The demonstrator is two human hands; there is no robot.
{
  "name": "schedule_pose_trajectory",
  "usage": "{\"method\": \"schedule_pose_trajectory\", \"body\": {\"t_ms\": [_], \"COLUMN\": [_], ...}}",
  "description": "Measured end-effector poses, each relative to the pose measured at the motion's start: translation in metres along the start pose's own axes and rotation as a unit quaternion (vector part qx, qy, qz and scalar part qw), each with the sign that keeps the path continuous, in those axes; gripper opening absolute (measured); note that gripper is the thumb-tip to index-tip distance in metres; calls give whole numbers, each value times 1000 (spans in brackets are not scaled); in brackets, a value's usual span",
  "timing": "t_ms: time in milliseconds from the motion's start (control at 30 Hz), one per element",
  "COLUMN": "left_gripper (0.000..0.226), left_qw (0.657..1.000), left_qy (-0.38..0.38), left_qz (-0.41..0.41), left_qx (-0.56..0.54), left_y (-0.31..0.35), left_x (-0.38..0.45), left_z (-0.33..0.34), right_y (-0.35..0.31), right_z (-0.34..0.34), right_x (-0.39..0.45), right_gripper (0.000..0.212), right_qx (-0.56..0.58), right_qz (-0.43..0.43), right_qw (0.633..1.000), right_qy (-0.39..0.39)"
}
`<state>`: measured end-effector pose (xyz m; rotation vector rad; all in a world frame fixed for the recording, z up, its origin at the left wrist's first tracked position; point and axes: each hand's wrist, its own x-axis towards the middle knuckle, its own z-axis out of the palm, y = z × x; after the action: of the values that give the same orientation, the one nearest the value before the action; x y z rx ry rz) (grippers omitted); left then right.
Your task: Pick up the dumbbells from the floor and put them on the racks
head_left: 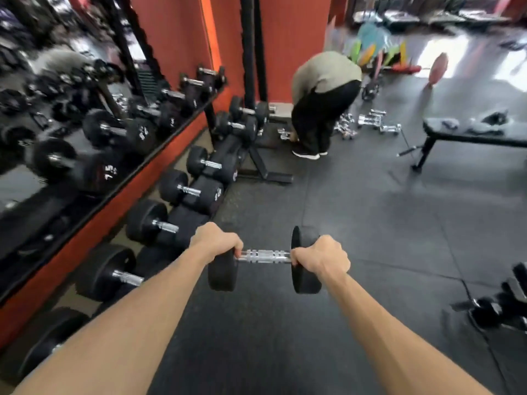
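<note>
Both hands' fingers (238, 253) around dumbbell (263, 256)

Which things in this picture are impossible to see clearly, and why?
Head view only:
- Number on the held dumbbell: its end faces are turned away.
- Handle ends: covered by the left hand and right hand.
- Other person's hands: hidden behind the legs.
- Chrome dumbbells: blurred, uncountable.
- Equipment at right: cut off by the edge.

Single head view — forward and down, close over floor (370, 223).
</note>
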<state>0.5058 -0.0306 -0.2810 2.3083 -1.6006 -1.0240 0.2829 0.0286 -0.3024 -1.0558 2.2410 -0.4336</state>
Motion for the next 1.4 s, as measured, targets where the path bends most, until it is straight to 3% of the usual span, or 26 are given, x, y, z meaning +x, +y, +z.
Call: {"method": "schedule_pose_trajectory", "body": {"t_ms": [267, 467, 567, 733, 833, 1000, 1267, 1333, 1400], "left_gripper": [42, 42, 46, 46, 45, 35, 36, 45, 72], "left_qw": [982, 966, 958, 961, 962, 969, 974, 975, 976], "left_qy": [115, 155, 176, 147, 162, 131, 72, 75, 90], "left_qz": [-117, -195, -218, -231, -218, -207, -200, -184, -165], "left_qx": [-93, -67, -59, -37, -19, 24, 81, 95, 109], "left_y": [-71, -130, -169, -236, -277, -332, -378, -381, -383], "left_x": [33, 54, 66, 101, 128, 167, 225, 239, 251], "left_z": [-209, -340, -392, -454, -487, -523, -560, -565, -563], "right_y": [-245, -381, -429, -487, -519, -555, -582, -586, -586], "right_z": [56, 117, 154, 225, 266, 327, 400, 414, 423], "right_x": [-22, -64, -95, -137, -157, -186, -213, -215, -218], "right_gripper": [41, 37, 47, 52, 43, 46, 42, 36, 31], "right_qx": [-25, -14, -4, 19, 34, 46, 95, 114, 132], "right_qz": [-210, -286, -286, -241, -205, -143, -56, -35, -9], "right_qw": [976, 947, 939, 948, 961, 972, 980, 980, 980], "right_qy": [-57, -145, -192, -209, -185, -183, -168, -160, -151]}}
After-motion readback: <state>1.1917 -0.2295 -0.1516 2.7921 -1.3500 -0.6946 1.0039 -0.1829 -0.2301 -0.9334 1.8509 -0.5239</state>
